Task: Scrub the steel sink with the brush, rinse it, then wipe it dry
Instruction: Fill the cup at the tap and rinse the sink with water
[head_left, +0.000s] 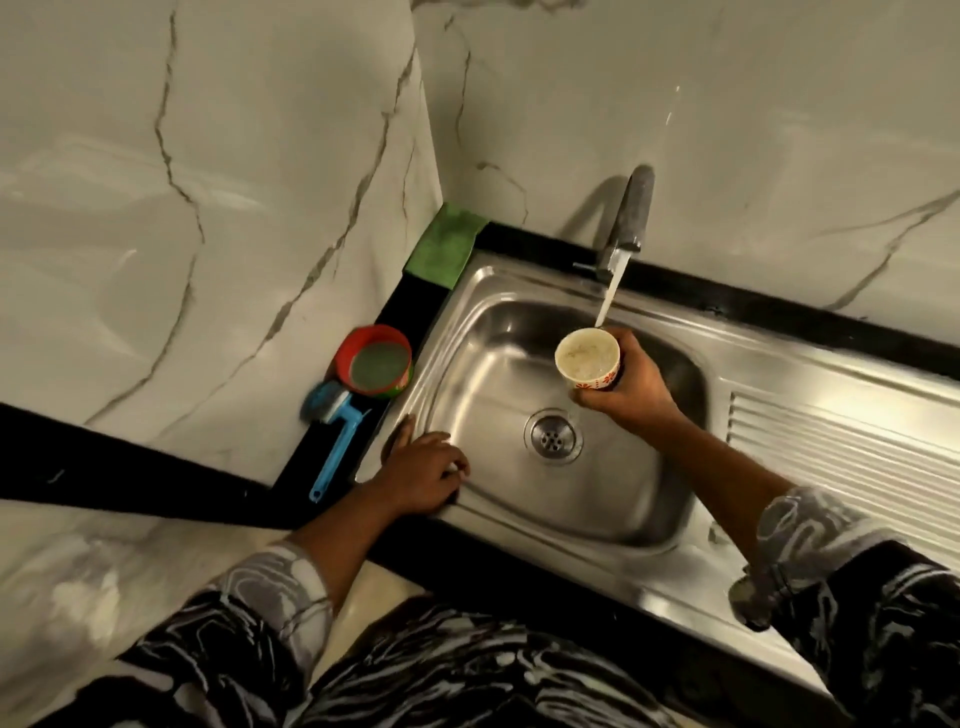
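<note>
Two hands are in view, and only one of them is free. The right hand (621, 387) grips a small cup (588, 358) from the side and holds it upright over the sink (519, 499), under the water (612, 291) that runs from the tap (631, 218). The left hand (423, 475) rests on the left rim of the sink with its fingers loosely bent, and it holds nothing. The brush (335, 431) lies outside the basin, on the black counter (291, 483) just beside that left rim, so it is to the left of both hands. The left hand is clearly the nearer one; the right hand is well apart from the brush, on the other side of the basin. The long axis of the brush runs roughly away from the person: the bristle head is at the far end, close to the red bowl (374, 358), and the thin blue handle points back toward the person, ending near the left wrist. In my judgement, the filled cup serves to wet or rinse the sink. If the brush is needed next, the left hand needs only a short move to the left to take the handle. The green cloth (445, 244) waits in the far corner.
</note>
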